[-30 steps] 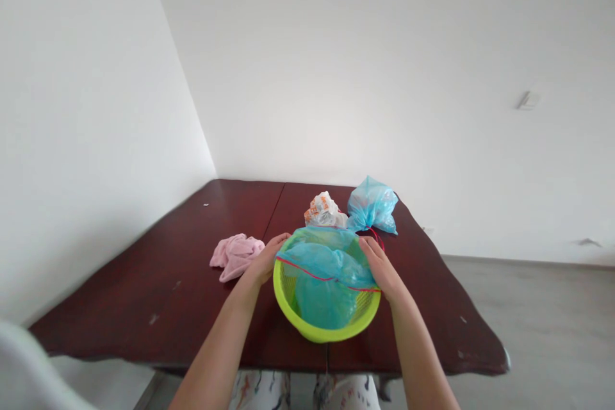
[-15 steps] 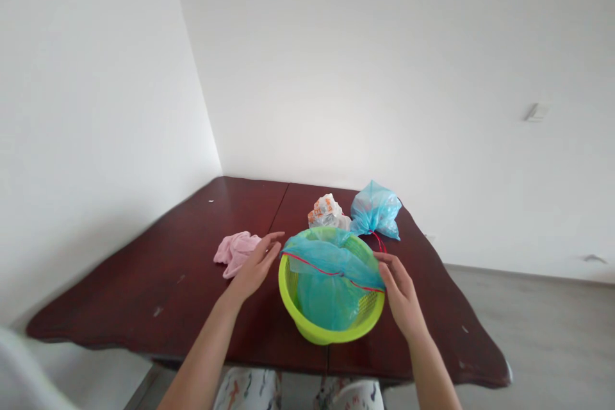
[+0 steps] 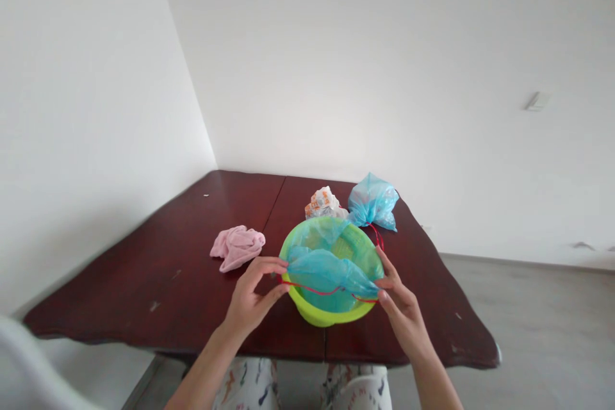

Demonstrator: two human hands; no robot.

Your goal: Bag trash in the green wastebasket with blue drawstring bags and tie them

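Note:
A light-green basket (image 3: 314, 315) with holes in its side stands near the table's front edge. Inside it and partly over its rim lies a thin blue plastic bag (image 3: 323, 268) with a red drawstring (image 3: 314, 291) along its near edge. At the basket's left side, my left hand (image 3: 252, 291) has fingers and thumb around the bag's left corner, with a gap showing between them. My right hand (image 3: 403, 307) pinches the bag's right corner at the opposite rim, index finger stretched along the basket. Both fingertips' undersides are hidden.
A crumpled pink cloth (image 3: 237, 247) lies left of the basket on the dark red table (image 3: 158, 269). Behind the basket are a crumpled white-and-orange plastic bag (image 3: 324, 203) and a filled blue bag (image 3: 373, 198) with red ties. White walls border the table's back and left.
Both hands have closed in on the bag's corners. The bag's drawstring edge has come toward me, across the basket's opening. The view has tilted slightly down.

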